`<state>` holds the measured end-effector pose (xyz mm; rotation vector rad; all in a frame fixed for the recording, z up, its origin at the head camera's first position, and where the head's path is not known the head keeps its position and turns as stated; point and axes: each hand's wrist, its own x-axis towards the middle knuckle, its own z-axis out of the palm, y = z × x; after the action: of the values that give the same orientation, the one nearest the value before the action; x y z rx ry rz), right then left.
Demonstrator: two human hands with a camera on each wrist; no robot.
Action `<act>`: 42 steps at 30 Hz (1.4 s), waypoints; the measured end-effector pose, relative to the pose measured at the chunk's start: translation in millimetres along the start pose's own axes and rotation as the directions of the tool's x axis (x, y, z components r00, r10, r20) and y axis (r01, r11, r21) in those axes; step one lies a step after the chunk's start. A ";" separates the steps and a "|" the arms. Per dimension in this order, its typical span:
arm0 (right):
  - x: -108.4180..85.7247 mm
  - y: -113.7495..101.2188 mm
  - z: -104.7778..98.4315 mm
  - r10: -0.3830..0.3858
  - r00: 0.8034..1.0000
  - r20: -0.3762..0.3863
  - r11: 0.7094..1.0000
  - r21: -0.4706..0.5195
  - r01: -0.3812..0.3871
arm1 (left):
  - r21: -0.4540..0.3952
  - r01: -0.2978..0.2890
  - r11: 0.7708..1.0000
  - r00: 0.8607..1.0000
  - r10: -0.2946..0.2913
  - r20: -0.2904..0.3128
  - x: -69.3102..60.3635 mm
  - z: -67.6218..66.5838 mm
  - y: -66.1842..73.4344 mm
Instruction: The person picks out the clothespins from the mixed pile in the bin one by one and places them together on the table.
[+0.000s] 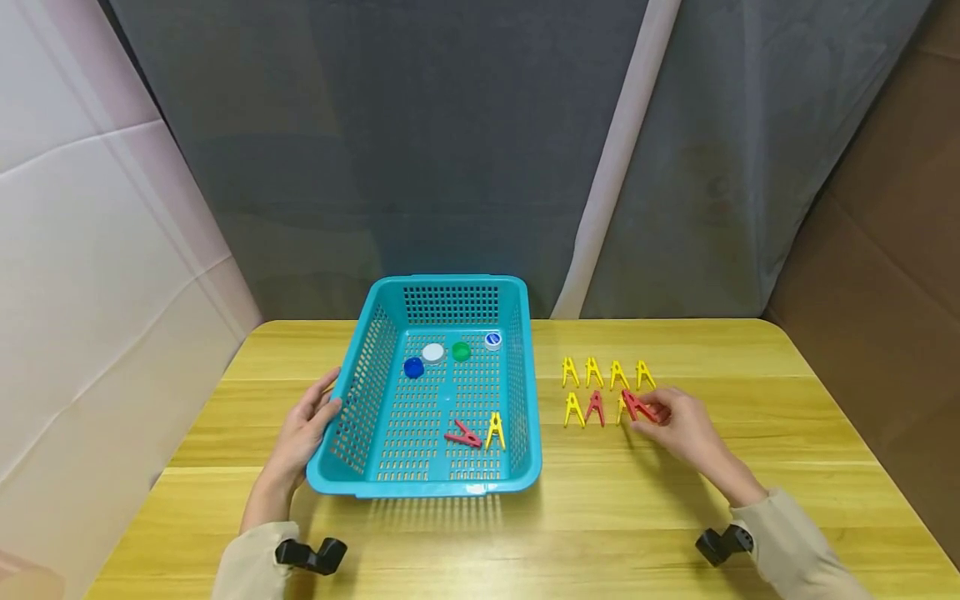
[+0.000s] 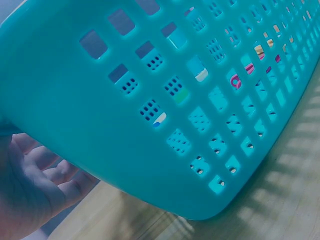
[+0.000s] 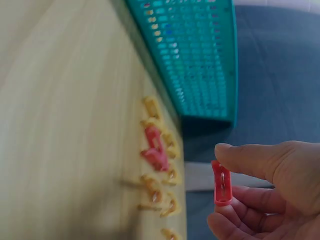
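Note:
My left hand [image 1: 302, 429] holds the left rim of a turquoise plastic basket [image 1: 336, 485]. In the left wrist view its curled fingers [image 2: 67, 182] show beside the rim, the thumb hidden. My right hand [image 1: 686, 423] pinches a red clothespin [image 1: 639, 407] between thumb and fingers, raised over the table; the right wrist view shows this red clothespin [image 3: 222, 184] end-on. Under it a yellow clothespin [image 1: 621, 408] is partly covered. Inside the basket lie a red clothespin [image 1: 464, 435] and a yellow clothespin [image 1: 495, 430].
Two rows of clothespins stand right of the basket: several yellow clothespins [image 1: 592, 372] and a red clothespin [image 1: 595, 407]. A blue cap [image 1: 413, 367], white cap [image 1: 432, 353], green cap [image 1: 461, 351] and blue-and-white cap [image 1: 492, 340] lie in the basket. Grey cloth [image 1: 450, 167] hangs behind the wooden table [image 1: 600, 517].

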<state>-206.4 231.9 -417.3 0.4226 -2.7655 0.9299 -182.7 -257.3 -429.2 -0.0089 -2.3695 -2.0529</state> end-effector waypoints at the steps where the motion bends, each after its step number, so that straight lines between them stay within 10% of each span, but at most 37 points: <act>1: -0.9 3.1 0.3 0.008 1.000 -0.001 1.000 -0.009 -0.008 | -0.001 0.001 1.000 1.000 -0.001 0.000 0.0 -0.2 0.0; 42: -0.8 48.0 17.7 0.239 0.971 0.011 0.968 -0.086 -0.237 | -0.023 0.000 1.000 1.000 0.000 -0.005 0.1 -0.1 -2.2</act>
<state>-222.9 257.7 -458.2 0.0871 -2.9077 0.8574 -182.9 -257.7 -431.3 -0.0041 -2.3425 -2.0781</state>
